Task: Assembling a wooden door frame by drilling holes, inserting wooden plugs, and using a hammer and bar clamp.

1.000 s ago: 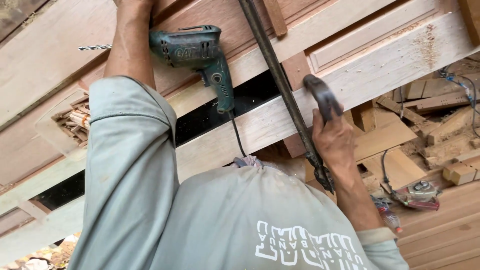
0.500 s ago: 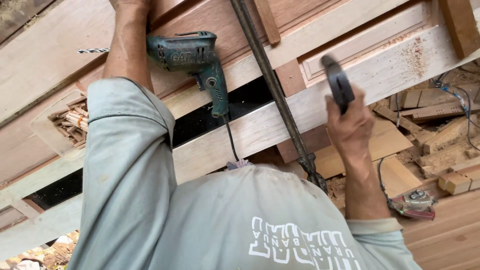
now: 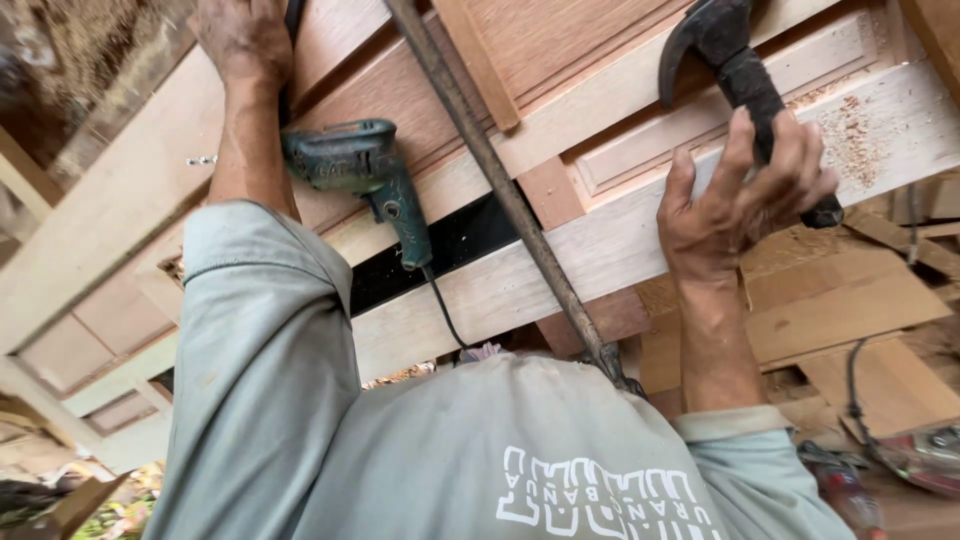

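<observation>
Right hand (image 3: 740,205) is seen raised, fingers loosely curled round the dark handle of a hammer (image 3: 745,80); fingertips are partly lifted, so the grip looks loose rather than clamped. The hammer is held up in front of the pale rail of a wooden door frame (image 3: 620,240), its curved dark head topmost, near the upper edge of the view. A patch of sawdust (image 3: 850,125) is seen on the rail just right of the handle.

Left hand (image 3: 245,40) is stretched out to the top left, laid on the reddish wood panel by a dark bar; whether anything is gripped there cannot be told, as the fingers are cut off by the frame edge.

Between the two arms, a green electric drill (image 3: 360,170) is lying on the panel, just beside the left forearm, its black cord (image 3: 445,310) trailing down toward the body. A long rusty metal bar clamp (image 3: 500,190) is run diagonally across the door from top centre down to the lower middle, passing between drill and right wrist.

Grey long sleeves and a grey shirt with white print fill the lower part of the view. Offcut wood boards (image 3: 850,310) are stacked to the right beneath the right hand, and a power tool with red parts (image 3: 925,455) is partly seen at the lower right edge.
</observation>
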